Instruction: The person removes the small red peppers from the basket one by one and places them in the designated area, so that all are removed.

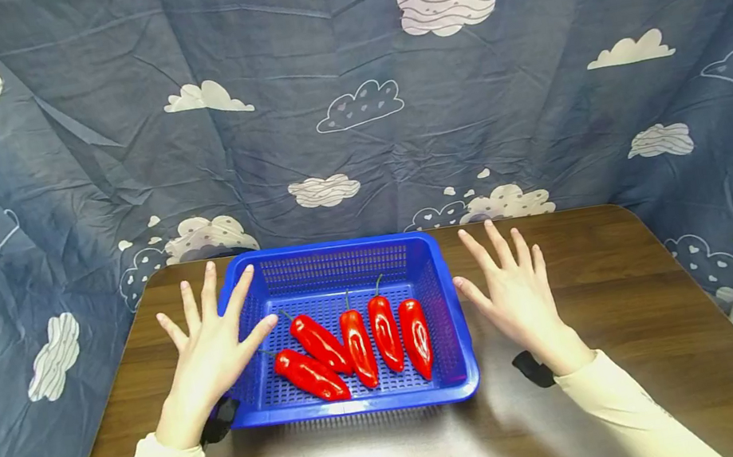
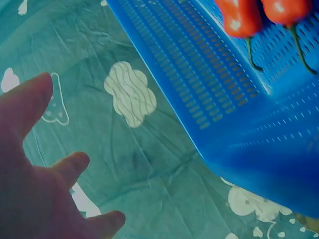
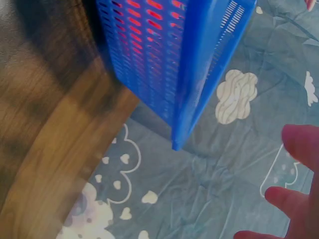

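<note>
Several red peppers (image 1: 359, 349) with green stems lie spread over the bottom of a blue plastic basket (image 1: 367, 404). My left hand (image 1: 210, 350) is spread wide over the basket's left side, its thumb and forefinger overlapping the rim in the head view. Just beyond the right rim, my right hand (image 1: 518, 298) is held with its fingers spread and nothing in it. In the left wrist view, two peppers (image 2: 241, 18) show inside the basket (image 2: 199, 119), away from the fingers. Red shows through the slots of the basket wall (image 3: 149, 64) in the right wrist view.
The basket stands on a brown wooden table (image 1: 614, 316), near its back edge. A dark blue curtain (image 1: 336, 47) with white cloud prints hangs behind and at both sides. Black straps with small devices (image 1: 534, 369) sit on both wrists, below cream sleeves (image 1: 630, 411).
</note>
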`<state>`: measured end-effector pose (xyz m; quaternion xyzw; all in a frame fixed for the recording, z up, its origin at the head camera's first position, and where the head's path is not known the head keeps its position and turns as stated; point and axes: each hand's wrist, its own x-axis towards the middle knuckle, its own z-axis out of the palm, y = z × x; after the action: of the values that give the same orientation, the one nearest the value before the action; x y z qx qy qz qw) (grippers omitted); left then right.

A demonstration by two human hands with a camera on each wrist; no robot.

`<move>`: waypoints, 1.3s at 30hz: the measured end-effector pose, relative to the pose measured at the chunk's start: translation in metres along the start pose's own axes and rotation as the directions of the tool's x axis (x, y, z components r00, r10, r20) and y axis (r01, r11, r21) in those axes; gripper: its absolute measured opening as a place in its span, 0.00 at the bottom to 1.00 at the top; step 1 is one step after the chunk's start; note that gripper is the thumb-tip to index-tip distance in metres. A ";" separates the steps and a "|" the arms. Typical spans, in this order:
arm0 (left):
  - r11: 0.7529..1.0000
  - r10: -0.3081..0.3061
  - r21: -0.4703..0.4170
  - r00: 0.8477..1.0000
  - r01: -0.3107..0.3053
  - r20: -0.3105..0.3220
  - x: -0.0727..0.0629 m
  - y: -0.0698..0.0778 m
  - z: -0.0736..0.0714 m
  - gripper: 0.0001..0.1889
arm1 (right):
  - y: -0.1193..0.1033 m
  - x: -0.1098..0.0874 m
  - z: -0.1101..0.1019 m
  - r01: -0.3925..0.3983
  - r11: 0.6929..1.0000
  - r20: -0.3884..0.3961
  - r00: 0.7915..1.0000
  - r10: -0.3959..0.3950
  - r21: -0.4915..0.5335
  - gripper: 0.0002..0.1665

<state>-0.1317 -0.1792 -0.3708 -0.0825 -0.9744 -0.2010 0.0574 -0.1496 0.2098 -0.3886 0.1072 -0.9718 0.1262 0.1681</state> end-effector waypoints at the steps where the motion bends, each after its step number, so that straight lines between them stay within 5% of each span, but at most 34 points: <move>1: 1.000 -0.001 -0.001 1.000 0.001 0.008 -0.001 -0.002 -0.001 0.40 | 0.000 0.000 0.000 0.004 1.000 -0.004 1.000 -0.004 0.005 0.37; 11: 0.999 -0.015 -0.035 0.991 0.020 0.135 -0.003 -0.024 -0.012 0.39 | -0.006 0.004 -0.005 0.033 0.994 -0.014 0.999 -0.032 0.104 0.35; 18: 0.986 -0.019 -0.159 0.973 0.057 0.229 -0.002 -0.044 -0.019 0.39 | -0.014 0.007 -0.009 0.029 0.966 0.040 0.998 -0.040 0.255 0.35; 31: 0.923 0.175 -0.381 0.945 -0.059 0.277 0.001 -0.079 -0.011 0.34 | -0.026 0.015 -0.007 -0.018 0.865 0.171 0.982 -0.078 0.501 0.34; 39: 0.858 0.202 -0.514 0.923 -0.006 0.327 0.002 -0.092 -0.001 0.33 | -0.033 0.021 -0.001 -0.047 0.822 0.218 0.971 -0.095 0.568 0.33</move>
<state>-0.1504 -0.2630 -0.4051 -0.1845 -0.8749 -0.4254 -0.1396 -0.1605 0.1752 -0.3735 0.1790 -0.9013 0.3942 0.0130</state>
